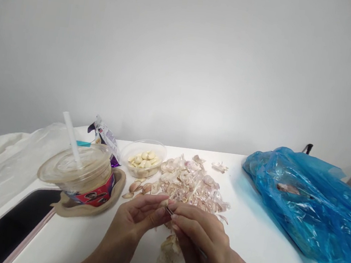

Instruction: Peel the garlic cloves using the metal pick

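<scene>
My left hand (139, 219) is closed, pinching a garlic clove (165, 202) between thumb and fingertips. In my closed right hand (204, 241) is a thin metal tool (169, 211); its tip meets the clove, and most of it is hidden by the fingers, so its kind is unclear. Several unpeeled cloves (138, 187) lie just beyond my left hand. Behind them stands a clear plastic bowl (126, 162) with peeled garlic cloves (144, 160). A heap of garlic skins (193, 183) spreads past both hands. Below my fingers sits a pale, whitish object (167, 262), partly covered by my right hand.
At the left, a lidded plastic cup (93, 189) with a straw (72, 139) stands in a cardboard holder (77, 210). A dark-screened tablet or phone (10, 230) lies nearer. Behind is a purple-silver wrapper (106, 139). A blue plastic bag (308, 205) fills the right side.
</scene>
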`<state>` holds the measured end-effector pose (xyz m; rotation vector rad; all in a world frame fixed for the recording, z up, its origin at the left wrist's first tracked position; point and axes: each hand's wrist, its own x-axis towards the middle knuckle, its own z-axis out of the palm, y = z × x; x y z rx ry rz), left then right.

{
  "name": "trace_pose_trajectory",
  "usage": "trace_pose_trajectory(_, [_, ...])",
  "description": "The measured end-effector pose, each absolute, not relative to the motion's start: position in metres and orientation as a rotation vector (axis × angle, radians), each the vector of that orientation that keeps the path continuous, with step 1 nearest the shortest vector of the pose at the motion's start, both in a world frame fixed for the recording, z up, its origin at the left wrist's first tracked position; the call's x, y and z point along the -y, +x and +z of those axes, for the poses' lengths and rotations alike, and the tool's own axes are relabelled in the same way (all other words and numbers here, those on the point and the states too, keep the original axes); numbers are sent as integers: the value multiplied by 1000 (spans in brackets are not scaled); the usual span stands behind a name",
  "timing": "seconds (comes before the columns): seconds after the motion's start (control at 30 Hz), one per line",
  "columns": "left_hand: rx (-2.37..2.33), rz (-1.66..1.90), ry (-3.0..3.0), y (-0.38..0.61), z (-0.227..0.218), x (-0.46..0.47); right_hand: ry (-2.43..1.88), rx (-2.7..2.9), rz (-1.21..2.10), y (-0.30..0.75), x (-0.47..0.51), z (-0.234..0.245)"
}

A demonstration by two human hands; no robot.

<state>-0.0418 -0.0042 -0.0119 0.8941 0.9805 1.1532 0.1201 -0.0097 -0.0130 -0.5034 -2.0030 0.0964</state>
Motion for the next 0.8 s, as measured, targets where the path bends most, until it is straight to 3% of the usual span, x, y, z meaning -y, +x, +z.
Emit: trace_pose_trajectory(0.8, [-959, 1169, 817, -40, -5, 4, -428, 1968, 136, 121, 9, -10])
